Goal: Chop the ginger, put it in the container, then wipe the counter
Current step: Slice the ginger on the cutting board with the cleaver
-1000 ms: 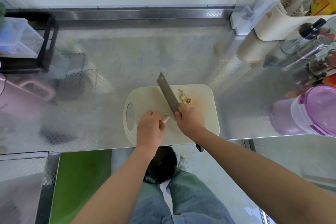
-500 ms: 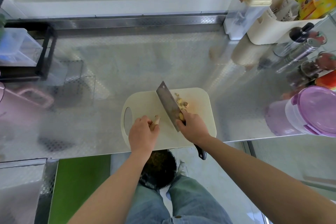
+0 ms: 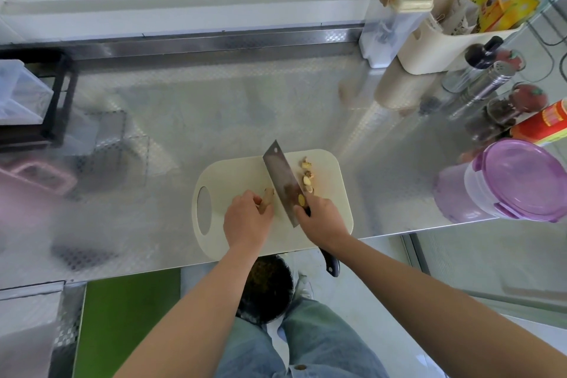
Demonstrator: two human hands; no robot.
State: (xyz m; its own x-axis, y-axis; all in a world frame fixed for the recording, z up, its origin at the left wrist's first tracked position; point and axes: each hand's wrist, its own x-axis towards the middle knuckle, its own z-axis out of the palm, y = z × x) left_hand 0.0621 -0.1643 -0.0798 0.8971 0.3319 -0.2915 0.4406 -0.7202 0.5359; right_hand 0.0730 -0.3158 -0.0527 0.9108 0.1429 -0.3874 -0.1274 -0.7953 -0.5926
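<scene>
Left hand (image 3: 247,219) pinches tan, stubby ginger (image 3: 267,197); right hand (image 3: 322,218) grips cleaver (image 3: 283,182); pale slices (image 3: 307,175) on board (image 3: 233,175).

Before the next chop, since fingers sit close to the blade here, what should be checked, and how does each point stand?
1. Left hand holds the ginger down on the board: ok.
2. Right hand has a full grip on the cleaver: ok.
3. Left fingertips tucked back from the edge: cannot tell, they curl under the hand.
4. Blade face clean: not ok, a slice sticks to it beside the right hand.
5. Cut pieces out of the cutting path: ok, they lie right of the blade.
</scene>
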